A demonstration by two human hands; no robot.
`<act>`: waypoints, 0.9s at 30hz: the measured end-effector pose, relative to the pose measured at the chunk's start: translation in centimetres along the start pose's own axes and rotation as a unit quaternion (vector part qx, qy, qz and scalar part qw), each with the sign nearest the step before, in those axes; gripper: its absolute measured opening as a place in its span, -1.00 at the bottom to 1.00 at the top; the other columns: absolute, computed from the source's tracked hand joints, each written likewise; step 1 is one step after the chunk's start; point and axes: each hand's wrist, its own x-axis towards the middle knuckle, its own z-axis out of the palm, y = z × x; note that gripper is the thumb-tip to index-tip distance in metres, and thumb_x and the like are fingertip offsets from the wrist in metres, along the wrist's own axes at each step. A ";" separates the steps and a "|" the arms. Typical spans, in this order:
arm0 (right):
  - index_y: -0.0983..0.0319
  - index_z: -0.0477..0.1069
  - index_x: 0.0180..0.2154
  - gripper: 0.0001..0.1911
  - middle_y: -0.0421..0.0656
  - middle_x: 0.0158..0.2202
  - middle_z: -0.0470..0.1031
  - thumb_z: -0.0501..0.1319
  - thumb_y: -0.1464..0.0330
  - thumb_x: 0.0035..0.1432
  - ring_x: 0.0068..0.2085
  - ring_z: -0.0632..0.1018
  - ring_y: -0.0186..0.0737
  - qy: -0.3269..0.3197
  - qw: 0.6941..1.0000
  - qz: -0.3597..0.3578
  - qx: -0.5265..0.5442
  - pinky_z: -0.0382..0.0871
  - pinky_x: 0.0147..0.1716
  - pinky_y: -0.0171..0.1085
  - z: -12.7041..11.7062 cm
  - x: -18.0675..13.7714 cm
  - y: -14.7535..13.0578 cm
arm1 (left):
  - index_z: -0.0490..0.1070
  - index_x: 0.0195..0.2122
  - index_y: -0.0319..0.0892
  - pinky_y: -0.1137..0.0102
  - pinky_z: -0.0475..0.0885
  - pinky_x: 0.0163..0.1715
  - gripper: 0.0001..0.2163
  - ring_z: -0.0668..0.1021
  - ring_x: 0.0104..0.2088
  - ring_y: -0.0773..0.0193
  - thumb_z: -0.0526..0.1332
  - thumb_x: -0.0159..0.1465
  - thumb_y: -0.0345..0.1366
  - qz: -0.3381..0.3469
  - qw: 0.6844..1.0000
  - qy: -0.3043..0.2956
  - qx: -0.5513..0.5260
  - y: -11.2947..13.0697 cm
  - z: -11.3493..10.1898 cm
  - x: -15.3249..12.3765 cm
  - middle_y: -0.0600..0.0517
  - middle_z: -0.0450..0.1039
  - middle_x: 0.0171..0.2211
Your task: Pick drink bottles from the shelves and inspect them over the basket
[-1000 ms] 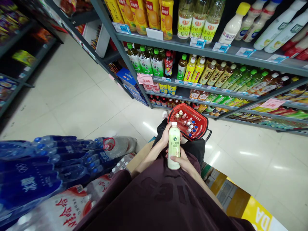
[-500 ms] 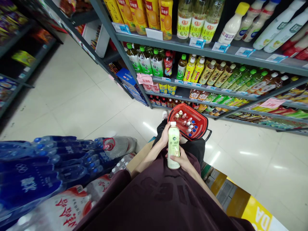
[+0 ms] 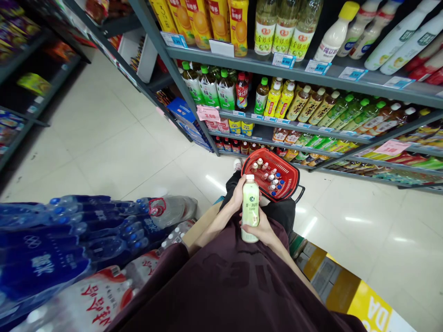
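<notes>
A pale green drink bottle (image 3: 250, 210) with a white cap is upright in front of my torso, its label facing me. My left hand (image 3: 238, 192) grips its upper left side, with the fingers partly hidden behind it. Lower down, my right hand (image 3: 263, 228) wraps the right side, its thumb lying across the front near the base. Just beyond the bottle, a red shopping basket (image 3: 294, 173) stands on the floor by my legs. Several small bottles (image 3: 272, 177) with white and blue caps stand inside it.
Ahead rises a shelf rack (image 3: 297, 74) full of bottled drinks. Shrink-wrapped water packs (image 3: 44, 253) are stacked at my left. Yellow cartons (image 3: 367, 299) lie at my right. Another shelf (image 3: 34, 101) stands at the far left, across the tiled floor (image 3: 114, 133).
My right thumb has shifted slightly left across the lower front of the bottle. Both hands keep their hold, and the surroundings look the same.
</notes>
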 end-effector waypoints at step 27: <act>0.17 0.49 -0.08 -0.60 -0.11 -0.22 0.64 0.42 0.22 0.02 -0.18 0.64 0.00 0.106 0.989 -0.048 -0.089 0.57 -0.21 -0.12 0.1 0.8 1.5 | 0.47 -0.37 -0.24 0.37 0.47 -0.61 -0.46 0.58 -0.61 0.16 0.11 0.26 0.23 -0.001 1.000 0.023 0.004 0.2 0.4 -0.3 -0.07 0.53 -0.59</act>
